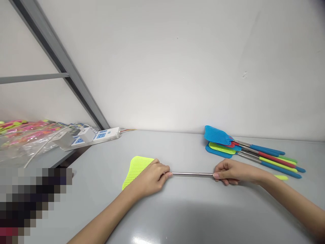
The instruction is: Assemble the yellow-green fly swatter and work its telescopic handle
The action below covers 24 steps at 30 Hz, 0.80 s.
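Note:
A yellow-green fly swatter (pixel 139 166) with a metal rod lies across the grey table in front of me. My left hand (pixel 155 176) is closed round the rod near the perforated head and hides part of that head. Farther right along the rod, my right hand (pixel 226 172) pinches it between thumb and fingers. Between the two hands a stretch of bare metal shows. The yellow-green tip of the handle (pixel 281 177) sticks out beyond my right forearm; the rest of the handle is hidden behind the hand and arm.
Several fly swatters in blue, red, green and yellow form a pile (pixel 218 135) at the back right. A white power strip (pixel 108 134) with plugs stands back left, near plastic-wrapped colourful goods (pixel 33 134). A grey metal frame (pixel 66 67) leans along the wall.

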Motion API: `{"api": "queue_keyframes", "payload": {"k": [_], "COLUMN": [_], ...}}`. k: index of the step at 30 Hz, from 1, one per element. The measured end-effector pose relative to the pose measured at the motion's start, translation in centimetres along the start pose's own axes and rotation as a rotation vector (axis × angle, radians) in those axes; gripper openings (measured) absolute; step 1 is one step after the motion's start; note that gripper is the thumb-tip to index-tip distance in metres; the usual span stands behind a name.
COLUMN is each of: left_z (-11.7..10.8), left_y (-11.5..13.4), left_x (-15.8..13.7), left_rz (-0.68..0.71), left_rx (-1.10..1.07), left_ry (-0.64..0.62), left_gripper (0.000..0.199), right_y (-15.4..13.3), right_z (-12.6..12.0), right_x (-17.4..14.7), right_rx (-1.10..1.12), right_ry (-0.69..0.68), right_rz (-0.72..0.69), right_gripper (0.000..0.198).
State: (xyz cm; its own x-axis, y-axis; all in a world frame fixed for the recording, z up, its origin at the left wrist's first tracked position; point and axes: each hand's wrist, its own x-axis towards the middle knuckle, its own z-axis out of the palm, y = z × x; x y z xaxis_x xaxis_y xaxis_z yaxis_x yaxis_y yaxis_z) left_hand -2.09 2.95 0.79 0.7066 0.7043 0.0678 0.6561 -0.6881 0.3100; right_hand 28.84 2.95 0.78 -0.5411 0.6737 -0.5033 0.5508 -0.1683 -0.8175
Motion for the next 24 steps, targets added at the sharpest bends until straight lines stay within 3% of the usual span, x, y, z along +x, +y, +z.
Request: {"api": "queue_keyframes", "payload": {"k": [8,18,24], "left_z": [0.2,0.6,0.6], "left_y": [-0.3,-0.5,-0.2], "left_x": [0.4,0.2,0.0], "left_rz": [-0.01,0.036,0.064], "left_rx": [0.003,0.073,0.098], "left_ry": [-0.026,-0.021,0.012], "left_gripper": [0.032,0.03,0.031], "right_y": [-0.3,-1.2,-1.3], "right_z": [-0.2,1.0,1.4], "right_x": [-0.3,-0.6,-0.7], "right_rx": [0.024,-0.079,0.015], "right_ry": [-0.014,0.078,0.008], "right_rz": [-0.041,-0.043,-0.039], "right_gripper": [0.033,0.033,0.036]}}
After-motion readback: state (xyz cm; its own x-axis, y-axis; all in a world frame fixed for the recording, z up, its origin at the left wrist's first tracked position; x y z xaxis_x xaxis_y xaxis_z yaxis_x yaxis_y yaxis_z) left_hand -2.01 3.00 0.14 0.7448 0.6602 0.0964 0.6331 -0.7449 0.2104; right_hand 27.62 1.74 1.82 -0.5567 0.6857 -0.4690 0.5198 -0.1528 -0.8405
